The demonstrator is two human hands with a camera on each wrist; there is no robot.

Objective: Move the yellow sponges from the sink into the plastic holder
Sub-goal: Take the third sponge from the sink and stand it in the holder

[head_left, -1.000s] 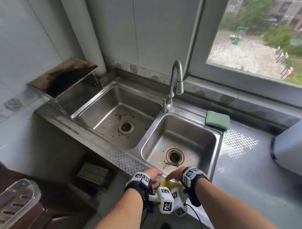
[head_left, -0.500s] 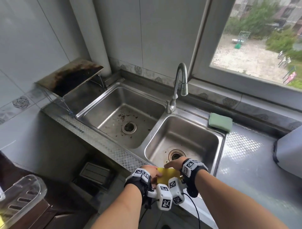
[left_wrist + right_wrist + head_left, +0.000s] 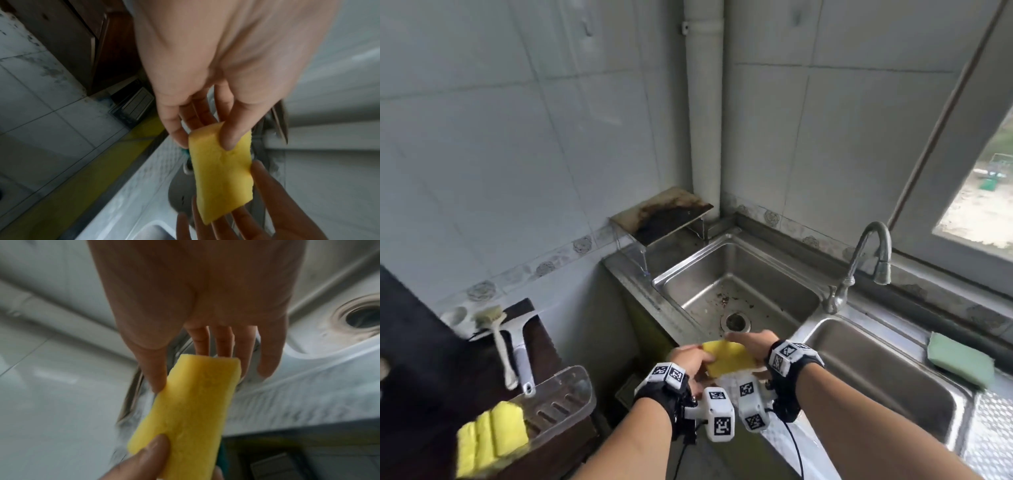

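both hands meet over the front rim of the double steel sink [image 3: 726,270], sharing one yellow sponge [image 3: 727,358]. the left hand [image 3: 690,359] pinches its near end, thumb on one face and fingers curled behind, as the left wrist view shows with the thumb [image 3: 232,138] pressed into the foam. the right hand [image 3: 751,344] has its fingers stretched long and nearly straight along the sponge's far end, the thumb tip touching its edge in the right wrist view; whether it truly grips i cannot tell. a thin green layer peeks from the sponge's underside in both wrist views. down to the left, on a dark wooden surface, the clear plastic holder [image 3: 565,397] already carries a row of yellow sponges [image 3: 489,435] at its near end. behind it lie a white brush [image 3: 498,339] and a squeegee [image 3: 522,349]. a green sponge [image 3: 959,358] sits on the sink's right rim, and the tap [image 3: 866,260] rises between the two basins.
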